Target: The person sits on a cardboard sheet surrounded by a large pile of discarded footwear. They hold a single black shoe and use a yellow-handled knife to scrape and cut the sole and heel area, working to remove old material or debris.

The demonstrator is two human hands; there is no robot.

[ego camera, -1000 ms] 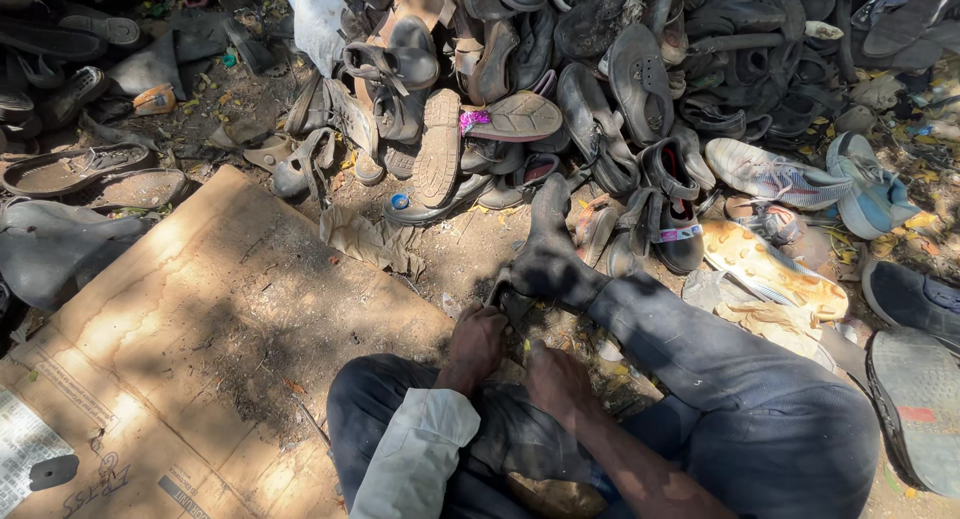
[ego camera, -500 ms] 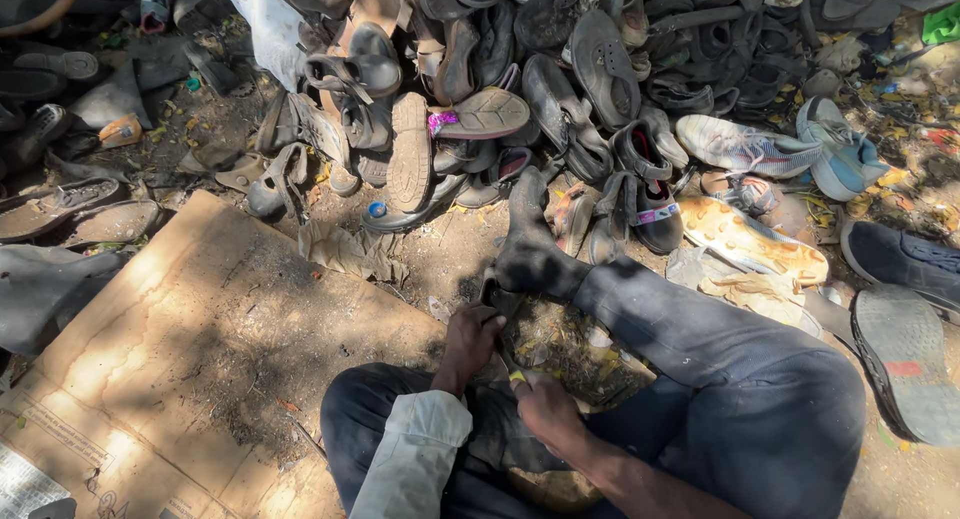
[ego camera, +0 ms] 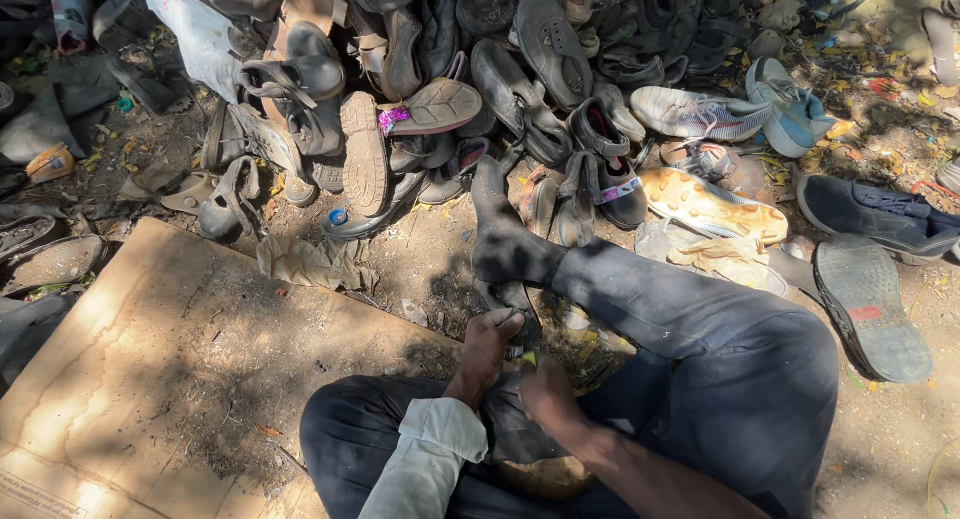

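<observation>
Your one camera sits on your head and looks steeply down, close over your lap, facing forward to the shoe pile [ego camera: 480, 89].

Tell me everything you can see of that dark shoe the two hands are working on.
The dark shoe lies on the dirt under the person's outstretched leg, mostly in shadow. It looks worn, black and dusty; material and parts are too shaded to tell. The left hand grips its near end from above, and the right hand sits just below it, with something small and green showing between them.
</observation>
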